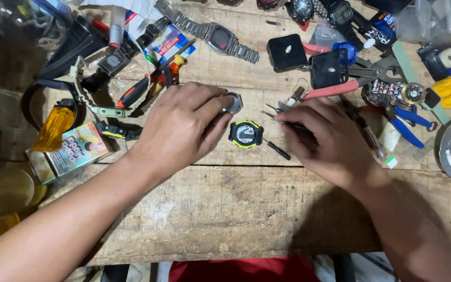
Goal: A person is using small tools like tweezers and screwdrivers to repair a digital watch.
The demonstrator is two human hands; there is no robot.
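A black watch case with a yellow-green rim [246, 133] is seen lying on a worn wooden bench [236, 203], between the two hands. A small round metal part [233, 102] is pinched in the fingers of the left hand [184, 128]. Tweezers [273, 116] are gripped by the right hand [330, 141], tips pointing left. Red-handled pliers [335, 89] and blue-handled pliers [408, 122] lie beyond the right hand; a steel wristwatch [217, 36] lies beyond the left.
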